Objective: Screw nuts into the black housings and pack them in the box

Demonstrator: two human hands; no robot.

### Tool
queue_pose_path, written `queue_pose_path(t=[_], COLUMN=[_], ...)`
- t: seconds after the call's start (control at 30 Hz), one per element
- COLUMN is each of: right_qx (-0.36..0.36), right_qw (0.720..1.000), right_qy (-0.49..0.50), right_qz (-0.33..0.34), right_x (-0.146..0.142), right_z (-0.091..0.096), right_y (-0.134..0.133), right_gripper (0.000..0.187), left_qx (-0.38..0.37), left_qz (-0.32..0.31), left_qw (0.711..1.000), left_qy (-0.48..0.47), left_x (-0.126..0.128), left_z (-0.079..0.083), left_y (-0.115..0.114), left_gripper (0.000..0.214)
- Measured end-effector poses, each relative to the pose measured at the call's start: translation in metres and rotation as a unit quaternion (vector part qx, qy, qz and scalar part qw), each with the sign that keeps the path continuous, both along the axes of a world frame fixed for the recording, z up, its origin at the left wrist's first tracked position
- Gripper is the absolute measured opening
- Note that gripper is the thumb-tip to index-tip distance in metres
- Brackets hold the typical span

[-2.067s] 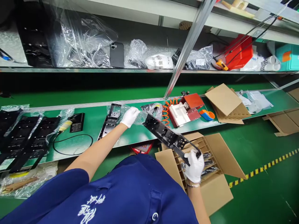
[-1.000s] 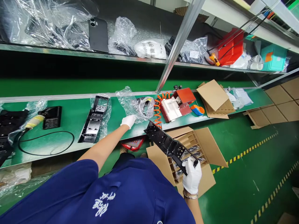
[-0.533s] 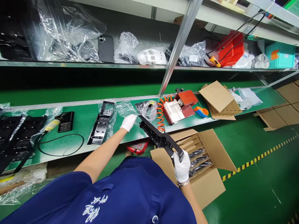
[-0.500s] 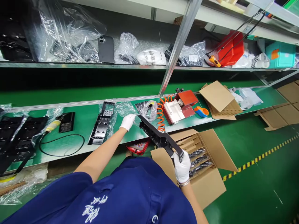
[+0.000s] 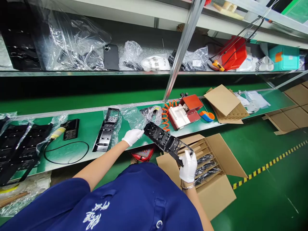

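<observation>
A long black plastic housing (image 5: 163, 138) is held at a slant in front of my body, with its ribbed, hollow inner side facing up. My right hand (image 5: 188, 166), in a white glove, grips its lower right end, near a rectangular opening. At the upper left end, my gloved left hand (image 5: 132, 137) has its fingers closed at the corner; the fingertips are partly hidden. A similar black housing (image 5: 106, 130) lies on the green bench (image 5: 128, 152) to the left, on clear plastic wrap. Another crumpled clear bag (image 5: 133, 116) lies just beyond my left hand.
An open carton (image 5: 213, 200) with cardboard dividers and wrapped parts stands below right. On the bench are a red-and-white fixture (image 5: 179, 116), an orange coiled hose (image 5: 165, 118), a tape ring (image 5: 207, 116), cardboard sheets (image 5: 223, 99), and a cable (image 5: 88, 149). A metal post (image 5: 179, 61) rises behind.
The housing has rolled in my hands, so its inner side now faces up instead of its edge. My left hand has come down slightly with its end.
</observation>
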State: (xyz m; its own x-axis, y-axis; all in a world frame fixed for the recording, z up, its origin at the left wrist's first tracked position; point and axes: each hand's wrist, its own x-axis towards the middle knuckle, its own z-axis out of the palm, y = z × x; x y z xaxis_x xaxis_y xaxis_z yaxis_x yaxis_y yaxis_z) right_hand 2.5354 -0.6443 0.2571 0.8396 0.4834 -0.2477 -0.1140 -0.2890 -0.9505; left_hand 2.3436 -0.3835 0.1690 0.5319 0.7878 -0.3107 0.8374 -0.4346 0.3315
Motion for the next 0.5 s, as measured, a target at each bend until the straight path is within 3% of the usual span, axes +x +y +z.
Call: queue_pose_path(t=[0.17, 0.3, 0.5], right_qx=[-0.001, 0.008, 0.021], right_qw=[0.998, 0.994, 0.992], right_qy=[0.061, 0.104, 0.126], right_qz=[0.000, -0.025, 0.002], right_x=[-0.015, -0.021, -0.029], right_z=[-0.004, -0.012, -0.021], right_y=[0.008, 0.017, 0.025], right_gripper=[0.070, 0.069, 0.069], left_qx=[0.036, 0.038, 0.048], left_qz=[-0.001, -0.036, -0.041], left_qw=[0.999, 0.999, 0.998], left_qy=[0.006, -0.012, -0.022], left_x=[0.001, 0.010, 0.012], left_z=[0.002, 0.004, 0.006], left_y=[-0.005, -0.013, -0.020], left_gripper=[0.042, 0.042, 0.041])
